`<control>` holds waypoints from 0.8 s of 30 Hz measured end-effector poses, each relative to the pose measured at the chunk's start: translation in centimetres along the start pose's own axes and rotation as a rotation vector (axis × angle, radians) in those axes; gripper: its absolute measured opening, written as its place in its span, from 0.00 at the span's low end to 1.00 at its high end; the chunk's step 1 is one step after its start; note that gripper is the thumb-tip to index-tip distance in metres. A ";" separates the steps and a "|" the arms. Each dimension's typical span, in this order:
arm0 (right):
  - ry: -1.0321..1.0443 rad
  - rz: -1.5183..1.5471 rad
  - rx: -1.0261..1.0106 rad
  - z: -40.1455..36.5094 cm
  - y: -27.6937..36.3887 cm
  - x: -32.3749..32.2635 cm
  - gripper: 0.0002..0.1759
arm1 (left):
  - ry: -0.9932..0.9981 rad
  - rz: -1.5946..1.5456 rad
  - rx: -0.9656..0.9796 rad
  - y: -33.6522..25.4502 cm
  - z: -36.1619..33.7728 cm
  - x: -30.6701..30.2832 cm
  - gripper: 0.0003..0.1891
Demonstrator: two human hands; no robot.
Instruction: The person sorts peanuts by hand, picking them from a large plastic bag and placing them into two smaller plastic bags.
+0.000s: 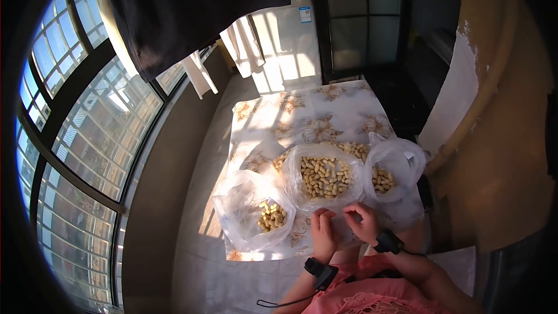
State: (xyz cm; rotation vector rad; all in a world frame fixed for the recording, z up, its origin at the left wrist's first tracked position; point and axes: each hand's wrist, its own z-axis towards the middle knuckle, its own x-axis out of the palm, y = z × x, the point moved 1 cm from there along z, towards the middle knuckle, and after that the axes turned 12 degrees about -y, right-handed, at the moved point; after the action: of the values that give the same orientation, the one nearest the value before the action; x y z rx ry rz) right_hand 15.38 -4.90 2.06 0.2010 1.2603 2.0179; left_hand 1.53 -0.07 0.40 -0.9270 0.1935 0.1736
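Observation:
My left hand [323, 234] is just in front of the middle plastic bag [293, 180], its fingers curled inward. Beside it, my right hand [362, 224] is bent with thumb and fingertips drawn together near the same bag's front edge. Anything in either hand is too small or hidden to make out. Inside the middle bag is a large heap of unshelled peanuts [323, 177]. On the left, an open clear bag [235, 212] holds a smaller pile of peanuts [271, 216]. Some peanuts [382, 180] are in the right-hand bag [410, 163].
A floral cloth [308, 104] covers the table. More peanuts [352, 149] show behind the middle bag. Dark clothing [186, 11] hangs above the far left side. Barred windows [104, 139] line the left wall. Black devices are strapped to both wrists, with thin cords attached.

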 end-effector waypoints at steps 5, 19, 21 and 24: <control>0.021 -0.011 -0.019 -0.2 -0.3 -0.1 0.07 | -0.052 0.032 -0.037 1.0 -1.3 0.1 0.18; 0.236 0.007 -0.226 -0.4 0.2 -0.5 0.11 | 0.083 0.033 -0.113 1.4 -1.3 0.0 0.10; 0.234 0.029 -0.225 -0.5 -0.4 -0.3 0.10 | 0.087 0.067 -0.098 1.3 -1.2 0.0 0.10; 0.212 0.040 -0.163 -0.8 -0.4 -0.2 0.09 | 0.120 0.066 -0.095 1.1 -0.9 -0.2 0.11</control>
State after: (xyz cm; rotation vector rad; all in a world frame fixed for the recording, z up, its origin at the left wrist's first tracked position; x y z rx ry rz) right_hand 15.36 -5.49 1.40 -0.0679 1.2176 2.2099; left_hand 1.03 -0.15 -0.88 -1.0270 0.3291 0.1901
